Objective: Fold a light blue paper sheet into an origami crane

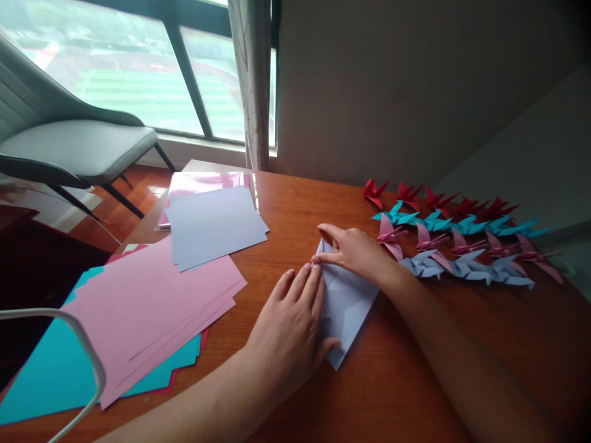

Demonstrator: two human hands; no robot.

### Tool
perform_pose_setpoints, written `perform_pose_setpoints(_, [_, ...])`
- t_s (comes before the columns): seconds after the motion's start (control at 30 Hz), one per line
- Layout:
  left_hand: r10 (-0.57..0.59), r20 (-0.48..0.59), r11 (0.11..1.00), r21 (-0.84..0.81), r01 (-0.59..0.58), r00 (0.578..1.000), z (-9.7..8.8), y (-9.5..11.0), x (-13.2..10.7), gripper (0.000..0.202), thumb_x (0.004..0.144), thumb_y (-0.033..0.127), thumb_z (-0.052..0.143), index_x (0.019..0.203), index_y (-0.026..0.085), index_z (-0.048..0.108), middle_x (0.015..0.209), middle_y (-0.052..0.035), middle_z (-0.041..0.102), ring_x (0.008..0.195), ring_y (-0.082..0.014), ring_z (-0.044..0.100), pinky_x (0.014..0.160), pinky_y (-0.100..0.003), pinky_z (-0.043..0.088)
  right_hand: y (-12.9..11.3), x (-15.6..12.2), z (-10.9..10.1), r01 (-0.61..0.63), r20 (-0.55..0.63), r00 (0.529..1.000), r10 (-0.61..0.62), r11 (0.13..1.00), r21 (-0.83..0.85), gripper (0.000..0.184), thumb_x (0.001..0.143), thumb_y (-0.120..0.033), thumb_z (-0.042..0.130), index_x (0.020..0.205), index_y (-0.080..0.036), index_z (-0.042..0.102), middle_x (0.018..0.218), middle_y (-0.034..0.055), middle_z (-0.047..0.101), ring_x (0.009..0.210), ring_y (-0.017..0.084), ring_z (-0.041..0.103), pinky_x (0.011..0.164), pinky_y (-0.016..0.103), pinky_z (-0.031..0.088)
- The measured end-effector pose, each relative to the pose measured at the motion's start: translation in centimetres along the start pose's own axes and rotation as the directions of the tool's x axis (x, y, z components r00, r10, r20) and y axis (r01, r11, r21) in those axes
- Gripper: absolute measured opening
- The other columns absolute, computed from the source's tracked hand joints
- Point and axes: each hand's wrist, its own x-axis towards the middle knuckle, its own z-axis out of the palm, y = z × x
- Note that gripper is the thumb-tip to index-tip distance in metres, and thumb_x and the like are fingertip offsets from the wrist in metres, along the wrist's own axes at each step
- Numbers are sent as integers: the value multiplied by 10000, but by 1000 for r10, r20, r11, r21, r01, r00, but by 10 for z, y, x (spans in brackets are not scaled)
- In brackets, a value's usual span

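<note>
A pale lavender sheet of paper (345, 301), partly folded into a pointed shape, lies on the wooden table (295, 203) in front of me. My left hand (289, 329) lies flat on its left edge, fingers stretched out and pressing down. My right hand (353, 249) rests on the paper's upper corner, with the fingertips pressing the fold near the left hand's fingertips. Neither hand lifts the paper.
To the left lie stacks of square paper: pink (152, 307), turquoise (41, 375), lavender (212, 224) and a glossy pack (207, 181). Rows of folded paper cranes (457, 240) in red, turquoise, pink and lavender sit at the right. A grey chair (74, 147) stands by the window.
</note>
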Motion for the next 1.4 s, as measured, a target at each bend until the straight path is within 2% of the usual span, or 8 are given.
perform_pose_setpoints(0.17, [6,-22,1000,11,-6,1000,2,0,-1,827,924,617,405,1510,38,323,1597,-210,275,1478,-361,254,1197,-519,227,5,10,-2,20,11,1000,-20,999,26,542,830,-433,711,1326,-261,578,986,48,745,852,200,684,712,250,452])
perform_pose_setpoints(0.37, [6,-16,1000,16,-6,1000,1,1,0,807,927,611,403,1496,41,355,1598,-209,274,1476,-367,257,1195,-525,228,15,17,3,48,-72,997,-41,994,100,480,895,-327,635,1351,-189,577,1060,81,744,867,190,682,739,258,473])
perform_pose_setpoints(0.6, [12,-18,1000,22,-12,1000,0,1,0,792,927,605,408,1486,45,372,1592,-208,294,1465,-365,284,1187,-516,241,11,21,6,-23,-95,995,30,997,68,457,931,-320,572,1375,-211,563,1186,96,723,983,214,695,855,294,492])
perform_pose_setpoints(0.8, [15,-21,999,38,-14,1000,1,0,0,779,927,586,417,1488,47,371,1593,-204,292,1465,-363,285,1191,-509,232,14,22,14,-13,-181,983,35,993,118,423,947,-289,539,1351,-174,586,1272,103,685,1120,228,661,949,313,475])
perform_pose_setpoints(0.97, [10,-5,1000,29,-10,1000,2,1,0,817,921,616,401,1495,37,352,1598,-213,271,1474,-370,259,1195,-522,221,15,18,14,-10,-165,986,38,986,164,427,942,-388,549,1315,-195,619,1037,80,762,922,230,703,800,310,502])
perform_pose_setpoints(1.07, [5,0,1000,27,-5,1000,2,0,0,831,918,614,408,1507,33,327,1601,-215,257,1481,-368,241,1199,-525,213,13,13,11,-21,-88,996,35,989,146,617,825,-516,679,1361,-227,580,878,51,753,795,238,689,693,308,482])
perform_pose_setpoints(1.13, [5,3,1000,28,-5,1000,1,0,0,828,920,607,408,1510,33,320,1602,-213,255,1481,-367,242,1200,-525,214,11,9,10,-41,-75,996,51,990,134,681,779,-514,726,1380,-240,561,874,48,744,790,240,679,683,306,469])
perform_pose_setpoints(1.4, [-12,16,999,36,11,1000,0,8,-3,733,939,532,418,1490,50,380,1593,-191,298,1465,-384,271,1175,-523,280,7,6,11,-74,-106,990,89,987,141,609,805,-489,714,1355,-265,581,866,43,734,780,229,662,662,295,434])
